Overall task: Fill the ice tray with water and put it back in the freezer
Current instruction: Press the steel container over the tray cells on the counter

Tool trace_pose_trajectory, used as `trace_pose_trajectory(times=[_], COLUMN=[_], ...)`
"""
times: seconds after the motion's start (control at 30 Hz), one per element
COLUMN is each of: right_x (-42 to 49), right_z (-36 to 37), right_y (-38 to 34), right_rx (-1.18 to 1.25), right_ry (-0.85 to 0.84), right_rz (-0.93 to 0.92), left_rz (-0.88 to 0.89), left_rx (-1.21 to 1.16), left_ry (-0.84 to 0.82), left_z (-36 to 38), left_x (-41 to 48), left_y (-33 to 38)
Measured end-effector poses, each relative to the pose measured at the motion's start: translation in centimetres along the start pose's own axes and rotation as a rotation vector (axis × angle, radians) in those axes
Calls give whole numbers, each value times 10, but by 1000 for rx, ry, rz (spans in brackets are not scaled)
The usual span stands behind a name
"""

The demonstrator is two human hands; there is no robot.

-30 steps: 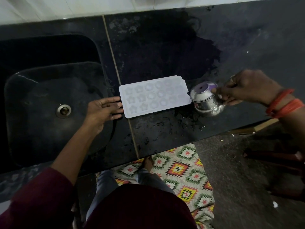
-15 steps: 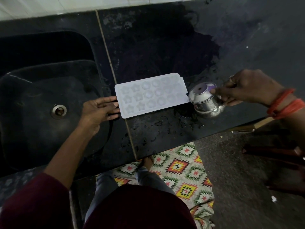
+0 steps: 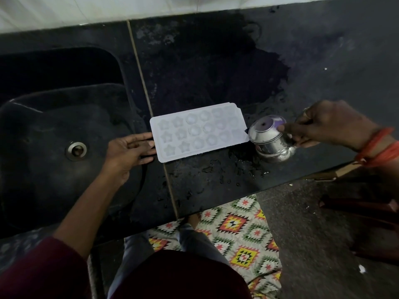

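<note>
Head view, looking down on a black polished stone desk (image 3: 216,67) with a recessed black sink (image 3: 54,130) at its left end. A white rectangular plastic ice tray (image 3: 199,131) with star-shaped and round moulds lies flat on the desk, just right of the sink and straddling the pale seam between two slabs. Whether its moulds hold water cannot be told.

The left hand (image 3: 127,151) reaches forward over the sink's right rim, palm down and fingers extended nearly straight toward the tray; the fingertips (image 3: 149,144) meet the tray's left short edge. This hand is loose and flat, closed around nothing. Its forearm runs back to a dark maroon sleeve (image 3: 36,270) at the lower left.

The right hand (image 3: 323,124) comes in from the right edge, wrist wrapped in orange-red thread bands (image 3: 380,147). Its fingers curl around a small rounded shiny steel pot (image 3: 269,138), the thumb lying across the pot's rim. The pot is tilted, mouth turned toward the tray, and stands just beside the tray's right short edge; contact between pot and desk cannot be judged.

Water droplets (image 3: 237,169) are scattered on the desk in front of the tray and pot. Below the desk's edge lies a patterned floor mat (image 3: 241,229) with diamond motifs.
</note>
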State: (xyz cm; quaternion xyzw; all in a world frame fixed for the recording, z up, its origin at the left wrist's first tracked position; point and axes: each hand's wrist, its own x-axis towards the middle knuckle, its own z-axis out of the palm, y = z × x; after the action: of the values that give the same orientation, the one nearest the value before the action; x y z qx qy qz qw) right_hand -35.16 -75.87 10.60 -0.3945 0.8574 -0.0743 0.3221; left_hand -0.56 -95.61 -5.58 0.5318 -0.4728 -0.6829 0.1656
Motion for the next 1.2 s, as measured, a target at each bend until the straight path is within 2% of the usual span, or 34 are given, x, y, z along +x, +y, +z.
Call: trace_pose_trajectory(times=[0.47,0.77,1.2], right_x=[-11,-3,-1], right_z=[-1,6,2], right_y=[-15,-34,-41], right_rx=[74,-163,-228], right_ry=[36,36,5], right_rz=[-45,-145,-156], left_rz=[4,25,29], left_rx=[-26,-23,-34], left_ry=[35,34,30], left_z=[2,2,1], left_x=[-2,1,1], left_y=[-3,-7,-8])
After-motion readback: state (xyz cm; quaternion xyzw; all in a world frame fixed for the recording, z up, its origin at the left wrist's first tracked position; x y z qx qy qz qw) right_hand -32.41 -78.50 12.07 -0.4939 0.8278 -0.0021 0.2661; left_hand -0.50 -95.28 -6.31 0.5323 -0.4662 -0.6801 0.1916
